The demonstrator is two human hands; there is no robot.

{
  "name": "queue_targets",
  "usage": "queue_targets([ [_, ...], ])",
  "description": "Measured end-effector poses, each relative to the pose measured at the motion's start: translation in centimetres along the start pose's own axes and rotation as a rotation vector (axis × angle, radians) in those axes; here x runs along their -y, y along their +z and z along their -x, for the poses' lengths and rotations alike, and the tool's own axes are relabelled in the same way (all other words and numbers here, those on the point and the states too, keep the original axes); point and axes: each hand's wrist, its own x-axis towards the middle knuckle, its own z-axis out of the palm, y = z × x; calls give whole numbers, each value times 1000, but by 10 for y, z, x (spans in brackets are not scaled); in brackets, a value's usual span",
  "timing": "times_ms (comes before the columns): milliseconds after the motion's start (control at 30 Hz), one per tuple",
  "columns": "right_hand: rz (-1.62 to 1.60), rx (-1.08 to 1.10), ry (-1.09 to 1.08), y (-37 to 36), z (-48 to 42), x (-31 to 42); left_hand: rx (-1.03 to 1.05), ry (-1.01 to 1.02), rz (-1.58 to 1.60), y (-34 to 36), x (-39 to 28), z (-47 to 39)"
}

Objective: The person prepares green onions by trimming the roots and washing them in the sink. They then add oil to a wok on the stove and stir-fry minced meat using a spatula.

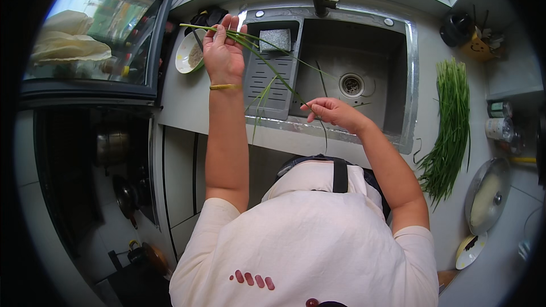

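Observation:
My left hand [226,53] is raised palm up over the left side of the sink, its thumb pressing a few green garlic chive stalks [265,63] against the fingers. Their long leaves hang down to the right, across the grey slotted tray [268,87] and the steel basin [384,57]. Over the basin's front edge, my right hand [335,113] pinches one of these leaves between thumb and fingers; its tip dangles below. Loose leaf scraps lie near the drain strainer [352,85]. A large bundle of chives [452,123] rests on the counter to the right.
A silver scouring sponge [275,40] sits at the tray's back. Left of it stands a bowl [184,57], partly behind my left hand. The black faucet [318,2] rises behind the basin. A lidded pan [488,196] and jars [499,129] line the right wall. An open window [151,51] juts in at left.

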Motion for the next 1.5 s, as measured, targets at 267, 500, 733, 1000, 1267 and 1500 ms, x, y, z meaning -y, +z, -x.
queue_targets([
  [267, 42, -127, 63, -25, 18, -26, -109, 71, -26, -36, -20, -18],
  [500, 177, -305, -47, -33, 9, -54, -160, 67, -101, -57, -11, -12],
  [733, 523, -573, -68, -39, 7, -74, 32, -107, -552, -73, -35, -18],
  [1000, 946, -600, 50, -51, 0, -78, 172, -478, -1190, -172, 67, -20],
  [1267, 1115, -614, 109, -48, -5, -82, 217, -302, -1728, -216, 127, -17],
  [1500, 1074, -585, 103, -42, -6, -88, 269, -330, -1943, -212, 145, -6],
])
